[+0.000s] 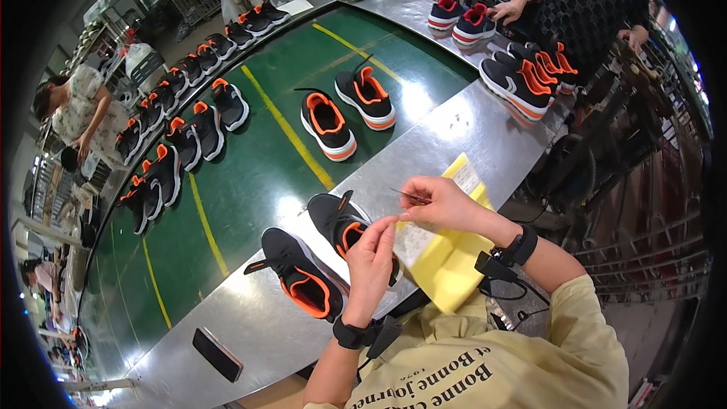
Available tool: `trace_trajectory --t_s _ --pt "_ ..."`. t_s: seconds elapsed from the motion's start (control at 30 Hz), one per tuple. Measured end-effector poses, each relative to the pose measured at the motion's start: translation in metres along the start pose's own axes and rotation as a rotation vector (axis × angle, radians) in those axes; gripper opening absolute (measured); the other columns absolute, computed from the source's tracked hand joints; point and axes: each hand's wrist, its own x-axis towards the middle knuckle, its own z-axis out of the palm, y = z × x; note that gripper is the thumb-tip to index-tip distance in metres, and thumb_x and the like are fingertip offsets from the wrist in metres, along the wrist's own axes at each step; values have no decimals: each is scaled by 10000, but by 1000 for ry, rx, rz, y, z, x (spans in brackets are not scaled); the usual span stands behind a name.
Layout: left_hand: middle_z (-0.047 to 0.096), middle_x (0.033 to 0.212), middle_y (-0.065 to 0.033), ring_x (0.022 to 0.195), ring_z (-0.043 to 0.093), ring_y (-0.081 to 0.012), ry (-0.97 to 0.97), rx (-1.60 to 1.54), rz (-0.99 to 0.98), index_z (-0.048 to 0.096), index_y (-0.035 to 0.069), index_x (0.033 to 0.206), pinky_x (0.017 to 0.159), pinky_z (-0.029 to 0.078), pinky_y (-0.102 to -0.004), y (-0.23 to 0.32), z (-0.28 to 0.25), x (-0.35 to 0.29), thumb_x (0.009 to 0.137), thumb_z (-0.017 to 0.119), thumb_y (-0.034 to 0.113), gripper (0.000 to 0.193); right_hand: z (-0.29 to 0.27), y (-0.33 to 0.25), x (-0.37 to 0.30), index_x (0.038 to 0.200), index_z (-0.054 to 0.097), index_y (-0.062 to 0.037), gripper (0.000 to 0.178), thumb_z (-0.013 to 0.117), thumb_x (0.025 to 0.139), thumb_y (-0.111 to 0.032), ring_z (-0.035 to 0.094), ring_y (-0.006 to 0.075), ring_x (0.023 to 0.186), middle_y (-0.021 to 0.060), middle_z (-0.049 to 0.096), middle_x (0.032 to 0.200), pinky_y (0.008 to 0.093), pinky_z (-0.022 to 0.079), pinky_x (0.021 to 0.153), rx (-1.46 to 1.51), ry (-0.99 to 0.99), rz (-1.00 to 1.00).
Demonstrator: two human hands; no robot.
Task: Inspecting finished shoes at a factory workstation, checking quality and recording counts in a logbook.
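Observation:
Over the metal bench edge my two hands meet at the fingertips. My left hand [371, 261] is closed in a pinch; whatever lies between its fingers is too small to make out. My right hand [443, 206] is closed around a slim dark pointed tool [411, 197], perhaps tweezers, its tip showing past the fingers. Beneath the hands lies a yellow sheet [448, 269] with white printed label paper [415, 242] on it. A black sneaker with orange lining [303, 276] stands left of my left hand. Its mate [333, 216] is partly hidden behind that hand.
A phone [217, 354] lies on the bench at left. Across the green conveyor [265, 151] stand another sneaker pair [329, 127] and rows of black-orange shoes [182, 140]. At far right a co-worker's hand [507, 12] touches a navy-red shoe [475, 26], near more sneakers [519, 83].

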Motion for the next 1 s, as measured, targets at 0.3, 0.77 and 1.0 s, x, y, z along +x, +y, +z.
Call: trace_trajectory --t_s 0.3,0.77,1.0 --pt "624 791 17 648 502 -17 32 -104 -31 608 -25 1046 579 401 -169 -2 10 -4 928 547 151 221 -33 25 21 929 596 -52 263 710 790 -243 511 92 694 -5 546 730 245 433 633 -214 195 67" --pt "585 807 19 646 522 -22 12 -165 -180 583 3 1095 552 449 -179 5 10 -10 967 473 206 263 -6 -25 -1 851 655 -67 135 642 716 -68 592 273 791 67 631 797 373 473 720 -619 190 -636" --pt "654 882 -98 691 644 -167 39 -511 -304 544 13 1060 556 544 -289 16 4 -22 977 405 266 301 21 -30 -16 836 654 -62 126 680 713 -73 592 239 734 55 632 802 334 476 653 -605 98 -655"
